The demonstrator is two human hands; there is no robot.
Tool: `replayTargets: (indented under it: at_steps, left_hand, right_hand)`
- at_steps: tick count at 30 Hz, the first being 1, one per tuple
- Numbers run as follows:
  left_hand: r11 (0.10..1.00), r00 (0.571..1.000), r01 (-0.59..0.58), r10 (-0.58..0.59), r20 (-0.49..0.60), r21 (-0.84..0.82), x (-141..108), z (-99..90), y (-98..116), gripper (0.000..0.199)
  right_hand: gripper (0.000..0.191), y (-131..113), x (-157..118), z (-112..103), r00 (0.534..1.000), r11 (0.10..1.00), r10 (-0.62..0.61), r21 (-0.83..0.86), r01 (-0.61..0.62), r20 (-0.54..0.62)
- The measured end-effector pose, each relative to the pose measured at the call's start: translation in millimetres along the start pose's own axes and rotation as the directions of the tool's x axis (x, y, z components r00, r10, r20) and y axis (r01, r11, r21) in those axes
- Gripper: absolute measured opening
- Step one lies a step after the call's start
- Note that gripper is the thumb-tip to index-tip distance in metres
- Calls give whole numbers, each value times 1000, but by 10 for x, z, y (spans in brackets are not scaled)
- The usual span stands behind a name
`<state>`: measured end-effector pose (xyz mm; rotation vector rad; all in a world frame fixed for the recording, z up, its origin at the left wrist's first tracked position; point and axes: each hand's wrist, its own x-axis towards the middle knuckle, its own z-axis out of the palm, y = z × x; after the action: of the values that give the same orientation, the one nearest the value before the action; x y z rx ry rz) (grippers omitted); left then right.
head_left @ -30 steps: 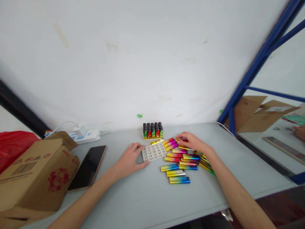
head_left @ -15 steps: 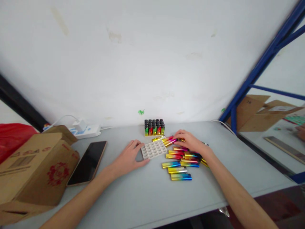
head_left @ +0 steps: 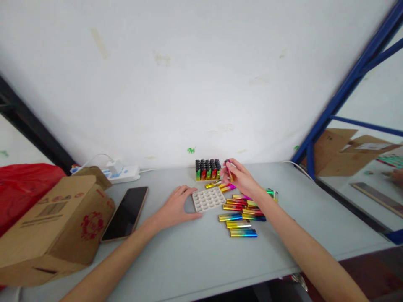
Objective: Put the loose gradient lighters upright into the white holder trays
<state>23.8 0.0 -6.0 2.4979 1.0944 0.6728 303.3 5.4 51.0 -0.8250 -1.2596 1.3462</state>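
In the head view, my right hand (head_left: pixel 239 176) pinches a lighter (head_left: pixel 231 171) with a dark top, raised above the table and tilted. Below and to the right of it lies a loose pile of shiny lighters (head_left: pixel 234 217) in yellow, red, pink and blue. My left hand (head_left: pixel 179 205) spans the left end of a white tray (head_left: pixel 209 199) with rows of empty pockets, thumb at the near corner and fingers at the far one. Behind that tray, a block of upright lighters (head_left: pixel 208 170) with black tops stands in a similar pale tray.
A phone (head_left: pixel 126 214) and a cardboard box (head_left: pixel 59 222) lie at the left, with a red bag (head_left: pixel 28 184) behind. A white power strip (head_left: pixel 126 173) sits by the wall. A blue metal frame (head_left: pixel 340 92) rises at the right, with open cartons (head_left: pixel 336 155) beyond.
My right hand has lifted a lighter from the pile and brought it up and left, near the upright block. My left hand stays at the white tray. The view has shifted slightly.
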Motion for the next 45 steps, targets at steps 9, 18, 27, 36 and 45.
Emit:
replayTargets:
  at_steps: [9,18,27,36,45]
  left_hand:
    - [980,997,77,-73,-25,186,-28,-26,78,56]
    - [981,998,54,-57,11,184,-11,-39,85,57]
    - [982,1000,20,-22,8,186,-19,-46,71,56]
    - [983,1000,-2,3,-7,184,-24,-29,50,56]
    - [987,1000,-5,8,-21,162,-23,-10,33,57]
  right_hand:
    - [60,543,41,460,986,816,-111,-578,21,-121]
    - [42,552,-82,453,989,626,-148,-775,94,0]
    - [42,577,-99,459,973,545,-232,-828,129,-1]
    - [40,601,-111,451,934,416,-283,-850,322,216]
    - [37,636,-92,447,938,469,-206,-813,345,279]
